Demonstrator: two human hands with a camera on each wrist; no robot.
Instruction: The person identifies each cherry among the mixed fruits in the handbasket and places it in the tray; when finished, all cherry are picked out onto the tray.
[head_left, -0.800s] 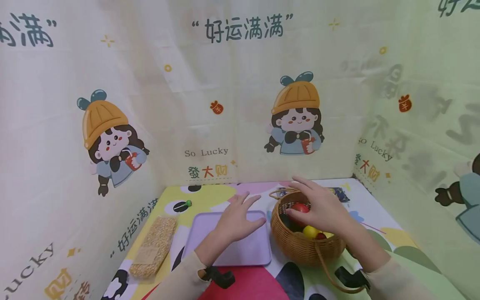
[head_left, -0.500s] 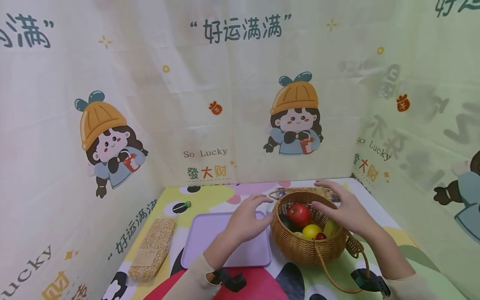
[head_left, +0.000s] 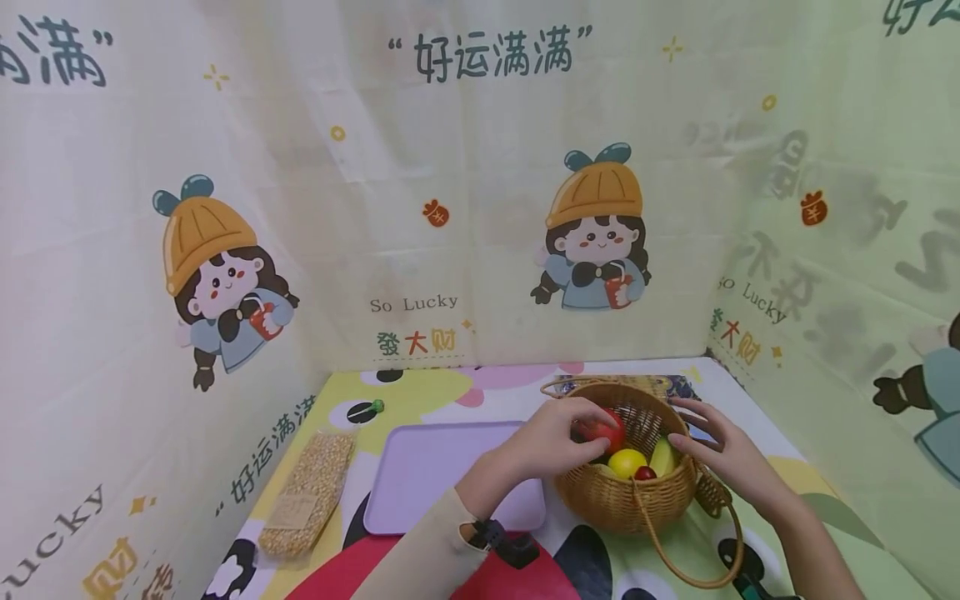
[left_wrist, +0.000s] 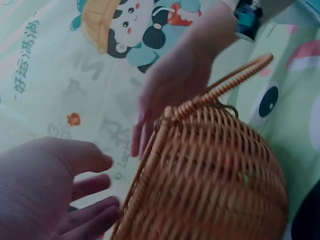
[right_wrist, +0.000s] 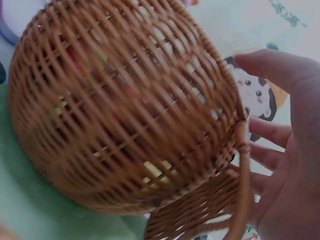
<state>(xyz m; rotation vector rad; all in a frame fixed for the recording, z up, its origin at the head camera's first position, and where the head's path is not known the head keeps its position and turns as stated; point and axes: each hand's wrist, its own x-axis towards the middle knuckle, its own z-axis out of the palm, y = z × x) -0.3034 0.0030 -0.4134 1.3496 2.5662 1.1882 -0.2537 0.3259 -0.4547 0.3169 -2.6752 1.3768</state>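
Wicker basket point(head_left: 626, 504), right of centre, opens upward, letting your left hand point(head_left: 551, 437) reach the apple point(head_left: 615, 432), fingers loosely bent, no grip showing; your right hand point(head_left: 723, 454) spreads empty fingers alongside.

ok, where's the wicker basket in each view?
Head: wicker basket right of centre, lower half.
Left wrist: wicker basket at lower right, cut off by the bottom edge.
Right wrist: wicker basket fills much of left and centre.
Shared landmark: right hand, visible in all three.
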